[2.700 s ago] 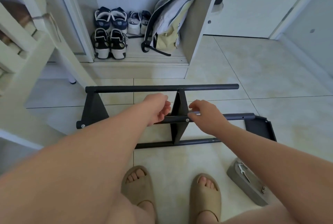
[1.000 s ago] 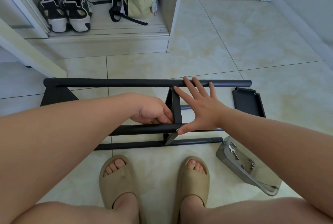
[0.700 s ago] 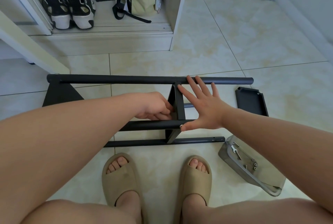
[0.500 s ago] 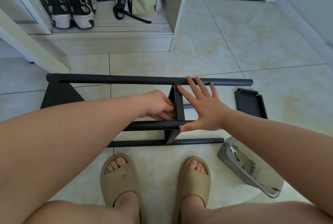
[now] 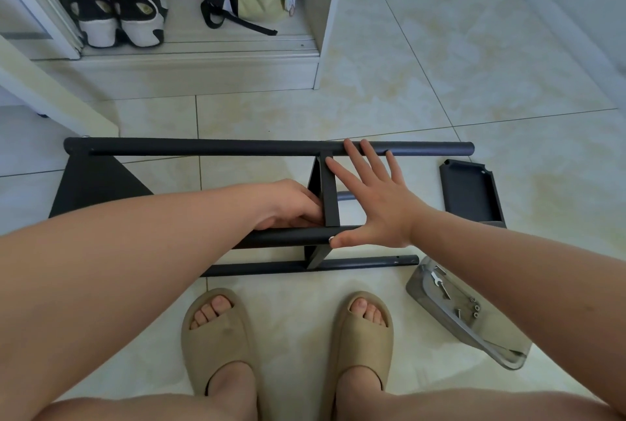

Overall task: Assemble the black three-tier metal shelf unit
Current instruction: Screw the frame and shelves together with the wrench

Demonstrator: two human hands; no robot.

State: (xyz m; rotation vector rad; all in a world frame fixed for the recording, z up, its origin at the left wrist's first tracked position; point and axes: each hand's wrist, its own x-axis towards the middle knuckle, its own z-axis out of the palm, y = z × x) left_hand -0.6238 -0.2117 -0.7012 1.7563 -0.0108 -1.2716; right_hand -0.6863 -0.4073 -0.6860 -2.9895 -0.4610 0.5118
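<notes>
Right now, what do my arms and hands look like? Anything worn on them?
The left forearm and right forearm are bare, no sleeves in view. The left hand and right hand wear no gloves; no ring, watch or bracelet shows.

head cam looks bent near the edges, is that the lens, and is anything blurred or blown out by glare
Head view: wide-angle warp, both forearms balloon toward the lower corners. Head view: soft, even light, only faint shadows by the slippers, no harsh glare on the floor tiles. Head view: sharp throughout, the right hand and the screws in the tray read crisply.
</notes>
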